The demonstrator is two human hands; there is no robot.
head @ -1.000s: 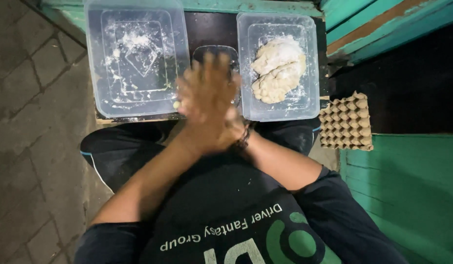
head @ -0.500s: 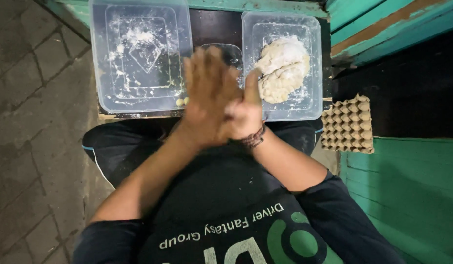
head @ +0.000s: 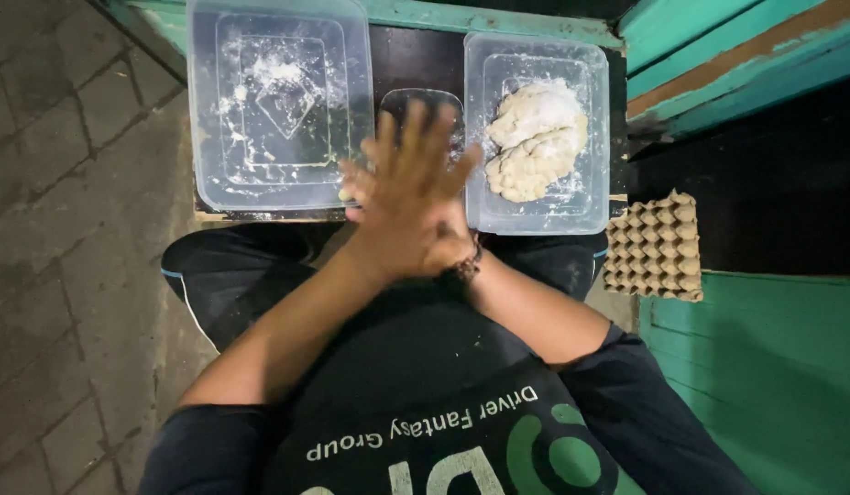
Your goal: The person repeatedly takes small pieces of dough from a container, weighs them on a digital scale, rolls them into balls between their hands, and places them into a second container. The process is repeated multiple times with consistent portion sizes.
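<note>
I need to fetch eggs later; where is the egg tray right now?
In the head view, the egg tray lies at right, beside the dough container, on the green ledge.

A single head-worn camera looks steeply down from above the seated person's chest and lap, facing forward over the low dark table [head: 416, 64]. It sits close: both forearms and the pressed-together hands fill the centre, with paving at left and green boards at right.
</note>
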